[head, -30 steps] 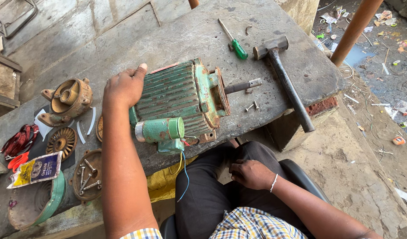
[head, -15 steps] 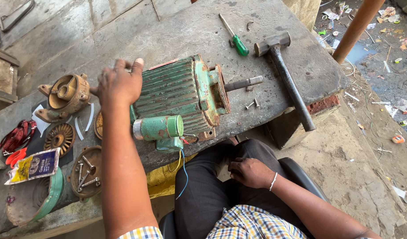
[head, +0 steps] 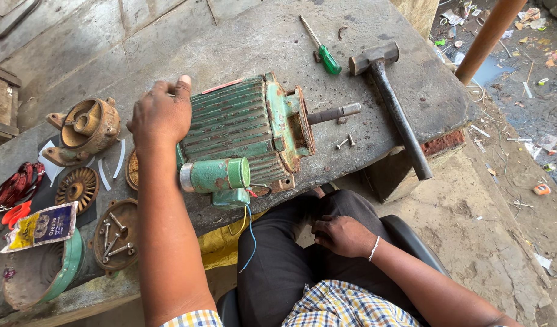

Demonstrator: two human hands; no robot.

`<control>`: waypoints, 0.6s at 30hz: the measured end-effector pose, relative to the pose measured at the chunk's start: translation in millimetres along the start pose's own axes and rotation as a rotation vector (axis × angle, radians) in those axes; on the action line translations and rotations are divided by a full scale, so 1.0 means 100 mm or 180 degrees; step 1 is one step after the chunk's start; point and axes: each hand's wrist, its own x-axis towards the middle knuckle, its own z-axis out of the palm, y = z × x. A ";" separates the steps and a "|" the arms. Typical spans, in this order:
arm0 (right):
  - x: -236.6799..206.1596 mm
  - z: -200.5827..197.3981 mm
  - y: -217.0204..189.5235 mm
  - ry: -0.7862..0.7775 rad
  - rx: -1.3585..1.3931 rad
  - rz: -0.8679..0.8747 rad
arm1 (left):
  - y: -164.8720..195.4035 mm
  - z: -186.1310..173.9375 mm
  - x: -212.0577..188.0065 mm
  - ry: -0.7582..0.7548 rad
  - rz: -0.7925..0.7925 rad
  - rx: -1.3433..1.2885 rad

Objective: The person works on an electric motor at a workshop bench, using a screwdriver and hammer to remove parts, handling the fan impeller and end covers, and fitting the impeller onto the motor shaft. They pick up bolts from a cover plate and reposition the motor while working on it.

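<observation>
Motor (head: 248,130) lies on its side on the stone bench (head: 169,36), already stripped: end cover (head: 87,124), fan (head: 77,188) and bolts (head: 112,236) set aside. Left hand (head: 160,115) rests spread on its rear end; right hand (head: 342,235) sits loosely curled on the lap, holding nothing. Front end with shaft not yet off.

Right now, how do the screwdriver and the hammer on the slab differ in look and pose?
The screwdriver is slim, with a green handle and a thin metal shaft; the hammer is far bulkier, dark all over, with a blocky metal head. The screwdriver lies wholly on the slab, while the hammer's handle end sticks out past the slab's edge. Both lie flat and untouched, beyond the green motor that the left hand rests on.
</observation>
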 end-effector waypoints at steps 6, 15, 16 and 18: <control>0.01 0.02 0.01 -0.0019 -0.0050 0.0048 | -0.02 0.01 -0.03 0.0273 0.0067 0.0134; 0.00 0.03 0.01 -0.0013 -0.0081 -0.0009 | -0.07 0.03 0.12 -0.0351 0.0247 -0.0277; 0.00 0.02 0.01 -0.0031 -0.0083 0.0006 | -0.06 0.02 0.11 -0.0366 0.0219 -0.0262; 0.00 0.01 0.01 -0.0059 -0.0080 0.0040 | -0.03 0.01 0.08 -0.0370 -0.0028 -0.0113</control>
